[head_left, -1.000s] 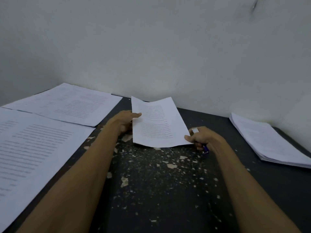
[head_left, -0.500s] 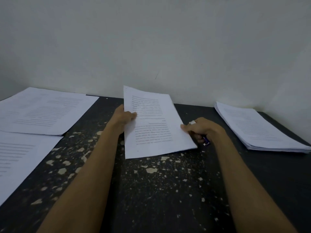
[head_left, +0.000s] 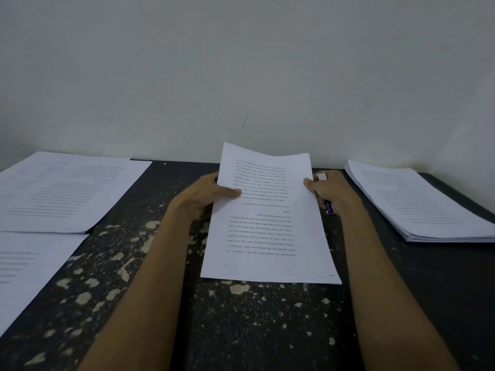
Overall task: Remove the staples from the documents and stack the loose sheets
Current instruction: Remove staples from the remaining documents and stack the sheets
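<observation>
Nearer now, the document [head_left: 267, 236] is pointing lengthwise away, left grip [head_left: 207, 195] and right grip [head_left: 330, 190] pinching its sides; the stack [head_left: 417, 202] is lying nearest the right grip.

Nothing legible. The middle sheet [head_left: 267, 236] carries printed paragraphs and a short bold heading, upside down to the camera and too small to read. The stack [head_left: 417, 204] right of the middle sheet, and the far sheet [head_left: 61, 191] and near sheet [head_left: 26, 266] left of it, show only blurred grey lines.
</observation>
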